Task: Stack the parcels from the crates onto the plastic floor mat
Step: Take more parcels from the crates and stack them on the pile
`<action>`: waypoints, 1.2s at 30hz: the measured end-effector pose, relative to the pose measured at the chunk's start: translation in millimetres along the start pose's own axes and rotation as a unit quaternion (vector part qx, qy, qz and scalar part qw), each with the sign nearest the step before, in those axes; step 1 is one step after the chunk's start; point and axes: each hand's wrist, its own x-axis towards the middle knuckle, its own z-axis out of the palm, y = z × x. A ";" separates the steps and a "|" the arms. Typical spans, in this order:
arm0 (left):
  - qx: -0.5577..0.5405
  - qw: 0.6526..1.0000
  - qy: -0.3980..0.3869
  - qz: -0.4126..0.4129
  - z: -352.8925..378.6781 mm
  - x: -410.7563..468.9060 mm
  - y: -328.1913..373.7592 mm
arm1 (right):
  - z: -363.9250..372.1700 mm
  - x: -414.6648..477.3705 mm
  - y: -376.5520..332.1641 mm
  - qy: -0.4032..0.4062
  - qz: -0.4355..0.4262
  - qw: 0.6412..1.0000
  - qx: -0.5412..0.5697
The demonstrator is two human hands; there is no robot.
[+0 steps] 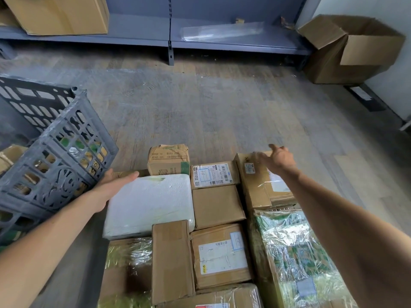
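Note:
Several parcels lie packed side by side on the clear plastic floor mat. My left hand rests with straight fingers on the far left corner of a white foam parcel. My right hand hovers blurred, fingers spread, over the far end of a brown carton at the right of the group. A small taped carton stands at the far edge. A grey plastic crate sits tilted at the left, with parcels showing through its slots.
A second grey crate stands behind the first. A grey shelf unit runs along the back with a large carton on it. An open cardboard box sits in the far right corner. Plastic-wrapped parcels lie near me.

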 end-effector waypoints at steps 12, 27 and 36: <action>0.226 0.880 0.249 0.336 46.9 -51.6 129.2 | 15.4 2.5 42.6 0.019 -0.059 0.992 -0.109; 0.483 0.783 -0.062 0.388 318.0 -78.3 181.3 | 11.9 11.7 106.9 -0.062 -0.016 0.998 0.006; 0.576 0.716 -0.113 0.377 379.8 -56.8 188.5 | 30.0 31.3 106.8 -0.069 -0.167 0.984 -0.001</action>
